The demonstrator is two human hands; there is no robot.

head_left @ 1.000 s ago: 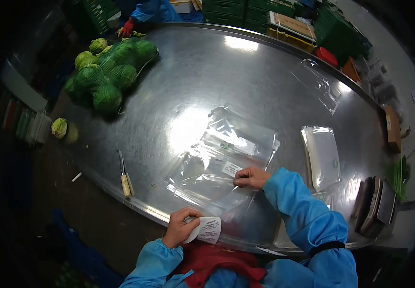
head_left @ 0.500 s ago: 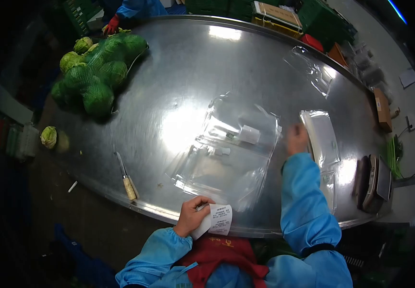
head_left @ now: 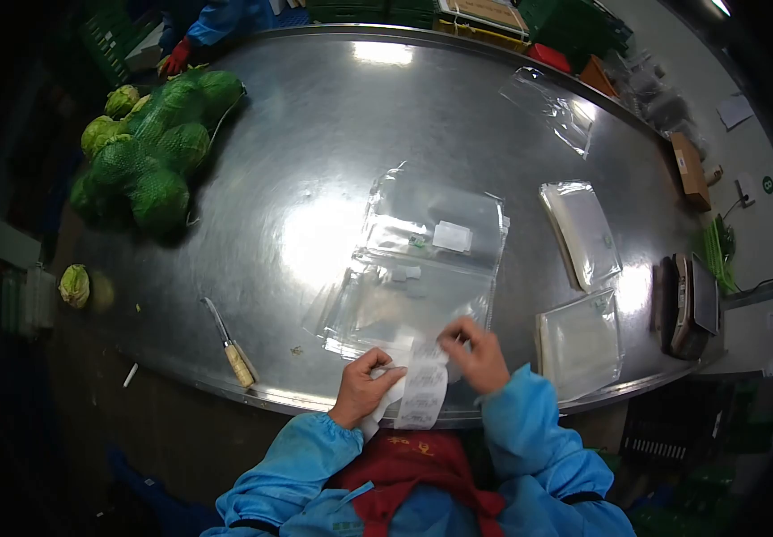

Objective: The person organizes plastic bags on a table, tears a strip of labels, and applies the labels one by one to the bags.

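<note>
Labels [head_left: 422, 389] with small dark print run in a white strip at the near edge of the steel table [head_left: 288, 116], in front of the red apron [head_left: 413, 447]. The left hand [head_left: 365, 390] pinches the strip between its thumb and fingers. The right hand [head_left: 479, 358] has bent fingers at the top right corner of the strip; I cannot tell if they grip it.

Just past the hands, clear plastic bags [head_left: 431, 300] lie flat, with a white sticker [head_left: 452, 236] on one. To the right are two piles of clear bags, a far pile [head_left: 583, 234] and a near pile [head_left: 581, 347]. To the left lies a knife [head_left: 228, 345] with a wooden handle. Farther off, cabbages [head_left: 158, 152] sit in green net, near another person's red-gloved hand [head_left: 174, 58].
</note>
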